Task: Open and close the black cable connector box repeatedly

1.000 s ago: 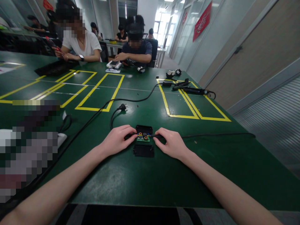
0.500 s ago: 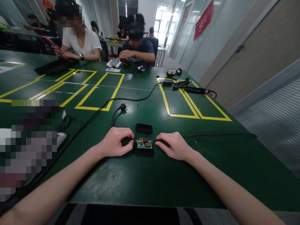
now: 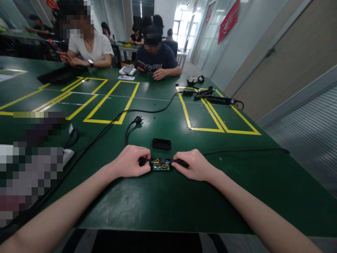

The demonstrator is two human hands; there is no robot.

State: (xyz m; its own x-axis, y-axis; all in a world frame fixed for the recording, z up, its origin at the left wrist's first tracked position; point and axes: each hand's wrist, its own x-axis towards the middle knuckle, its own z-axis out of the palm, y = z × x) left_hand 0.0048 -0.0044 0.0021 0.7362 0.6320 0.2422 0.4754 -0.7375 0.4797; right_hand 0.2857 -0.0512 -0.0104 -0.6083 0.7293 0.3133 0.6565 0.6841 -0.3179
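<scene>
Your left hand (image 3: 130, 162) just left of circuit board (image 3: 160, 165), thumb and forefinger pinching left lead (image 3: 144, 160). Your right hand (image 3: 196, 165) just right of board, fingers closed on right lead (image 3: 179, 161). Board low on green table (image 3: 158, 203), between both hands. Black shell possibly under it, too small to tell. Loose black cover (image 3: 161, 144) just beyond board. Step in hand, likely: seating board by its leads. Next move calls for even, level pressure from both sides.
</scene>
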